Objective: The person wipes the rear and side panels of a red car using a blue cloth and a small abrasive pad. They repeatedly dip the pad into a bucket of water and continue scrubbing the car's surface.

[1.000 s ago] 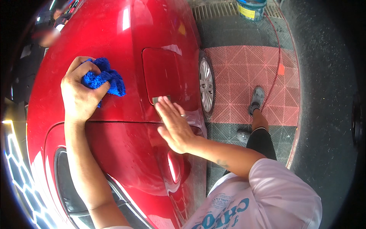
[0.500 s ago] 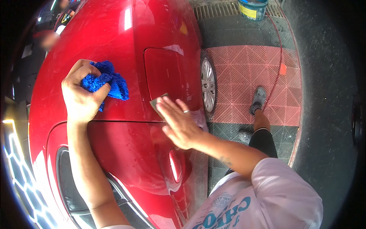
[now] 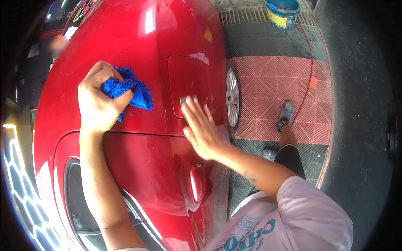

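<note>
My left hand (image 3: 99, 100) grips a bunched blue microfibre cloth (image 3: 129, 88) over the red car's upper body panel. Flat under the fingertips of my right hand (image 3: 202, 130) lies a small grey-brown sheet of sandpaper (image 3: 183, 101), mostly covered by the fingers. Those fingers press it against the lower part of the fuel door (image 3: 184, 75), whose outline shows as a rounded square. Both hands work on the red car (image 3: 138, 113). Below my right hand sits a door handle (image 3: 195, 184).
A silver-rimmed wheel (image 3: 233, 98) is right of the panel. My feet stand on red and grey floor grating (image 3: 259, 83). A teal bucket (image 3: 283, 21) stands at the far right, and a red hose (image 3: 310, 54) runs along the grating. Car windows (image 3: 75, 196) lie at lower left.
My right hand has slid forward with the sandpaper, from beside the fuel door's lower corner onto its lower part. My left hand keeps its hold on the cloth. The whole view has shifted slightly.
</note>
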